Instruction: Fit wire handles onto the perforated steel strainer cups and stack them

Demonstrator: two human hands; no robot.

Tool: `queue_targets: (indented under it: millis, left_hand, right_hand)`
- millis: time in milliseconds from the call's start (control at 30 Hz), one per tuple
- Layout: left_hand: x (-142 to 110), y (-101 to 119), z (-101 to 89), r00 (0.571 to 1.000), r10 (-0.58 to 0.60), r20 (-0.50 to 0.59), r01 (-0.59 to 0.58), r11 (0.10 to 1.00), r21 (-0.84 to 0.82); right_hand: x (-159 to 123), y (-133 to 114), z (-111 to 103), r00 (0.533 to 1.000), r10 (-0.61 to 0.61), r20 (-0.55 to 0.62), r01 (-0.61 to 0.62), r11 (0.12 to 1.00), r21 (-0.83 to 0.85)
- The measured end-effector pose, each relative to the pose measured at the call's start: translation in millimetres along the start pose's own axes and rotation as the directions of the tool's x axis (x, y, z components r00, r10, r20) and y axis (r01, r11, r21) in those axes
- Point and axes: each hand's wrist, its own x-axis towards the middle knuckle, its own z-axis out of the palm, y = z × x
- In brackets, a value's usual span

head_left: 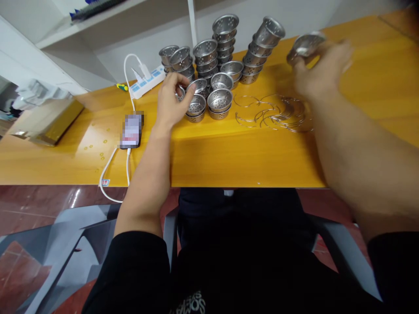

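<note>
My right hand (322, 65), somewhat blurred, holds a perforated metal cup (306, 46) above the back right of the table. On the left, my left hand (173, 98) curls its fingers and thumb around a small perforated metal cup (180, 93) at the edge of the group; its lower part is hidden by the hand. Close beside it are short stacks of similar cups, one front stack (195, 107) and another (219, 104). Thin curved metal wires (278, 113) lie loosely in a pile between the cups and my right forearm.
Taller cup stacks rise behind, one upright (225, 39) and one leaning right (260, 52). A white power strip (147, 82), a phone (132, 131) with white cables and a cardboard box (52, 122) are on the left. A shelf (108, 19) borders the table's back.
</note>
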Motion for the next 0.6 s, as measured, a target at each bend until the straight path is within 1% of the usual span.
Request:
queue_targets:
  millis: [33,67,100,133,167,233,267,300,367,400,467,533,600]
  left_hand:
    - [-0.4,2.0,0.4,1.0,0.005,-0.007,-0.005,1.0,-0.004]
    - [-1.0,4.2,1.1,1.0,0.014,-0.008,-0.014,1.0,-0.008]
    - [-1.8,6.5,2.0,1.0,0.026,-0.001,-0.026,1.0,-0.013]
    - [-2.9,8.9,3.3,0.999,0.043,0.016,-0.043,0.999,-0.019]
    - [-4.1,11.3,5.0,0.997,0.062,0.043,-0.061,0.998,-0.027]
    - [-6.5,15.7,9.6,0.988,0.106,0.11,-0.101,0.994,-0.048]
    - [-7.5,17.9,12.4,0.981,0.129,0.144,-0.121,0.991,-0.061]
    - [-8.3,20.1,15.3,0.973,0.153,0.175,-0.142,0.987,-0.076]
    - [-9.2,24.5,21.1,0.954,0.198,0.226,-0.177,0.978,-0.109]
    - [-9.5,26.7,23.7,0.945,0.216,0.246,-0.191,0.974,-0.123]
    - [-9.7,30.4,27.9,0.932,0.234,0.278,-0.202,0.97,-0.139]
    - [-9.8,32.1,30.7,0.927,0.226,0.299,-0.191,0.971,-0.143]
    - [-9.9,30.9,32.5,0.929,0.21,0.305,-0.171,0.974,-0.15]
  right_hand:
    - [-2.6,-8.5,-13.4,0.993,0.096,-0.063,-0.086,0.986,0.142]
    - [-6.3,-18.7,-27.9,0.987,0.066,-0.144,-0.026,0.965,0.261]
    - [-11.0,-29.8,-42.0,0.976,-0.035,-0.213,0.107,0.937,0.334]
    - [-16.4,-41.2,-54.6,0.954,-0.135,-0.268,0.235,0.892,0.385]
    - [-22.1,-52.6,-64.7,0.929,-0.231,-0.287,0.341,0.837,0.428]
    - [-34.2,-73.5,-76.1,0.869,-0.405,-0.284,0.494,0.7,0.515]
    - [-40.1,-82.8,-78.0,0.84,-0.479,-0.256,0.534,0.643,0.549]
    - [-46.0,-91.2,-78.3,0.814,-0.541,-0.211,0.547,0.593,0.591]
    - [-56.8,-105.2,-76.6,0.775,-0.621,-0.12,0.523,0.524,0.672]
    - [-61.5,-110.7,-75.9,0.766,-0.639,-0.078,0.498,0.511,0.701]
    - [-68.8,-118.7,-75.9,0.766,-0.643,-0.009,0.444,0.518,0.731]
    - [-72.4,-122.2,-77.8,0.767,-0.642,0.001,0.421,0.504,0.754]
    - [-71.7,-120.9,-80.6,0.745,-0.665,-0.045,0.434,0.432,0.791]
